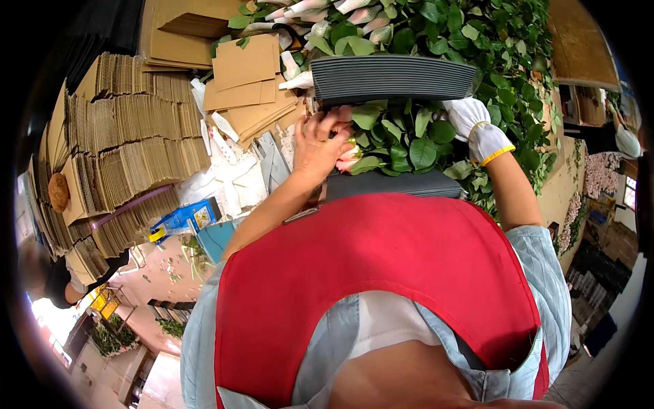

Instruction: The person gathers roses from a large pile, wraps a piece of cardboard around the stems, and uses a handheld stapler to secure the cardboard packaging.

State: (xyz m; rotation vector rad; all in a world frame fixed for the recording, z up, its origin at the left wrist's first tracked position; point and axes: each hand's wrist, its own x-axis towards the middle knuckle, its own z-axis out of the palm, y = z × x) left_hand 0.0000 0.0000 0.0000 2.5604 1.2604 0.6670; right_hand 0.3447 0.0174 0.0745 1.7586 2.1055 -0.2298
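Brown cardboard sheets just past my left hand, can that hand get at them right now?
Probably yes: the left hand is at a pink rose bloom, and the brown cardboard sheets lie close by, mostly uncovered, with nothing evident blocking the way.

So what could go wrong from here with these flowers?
The bare left hand is up against the pink rose, so petals might bruise. The leaves crowd between two dark ridged walls and could crease. The cardboard sheets lie loose and overlapped, so a nudge may shift them.
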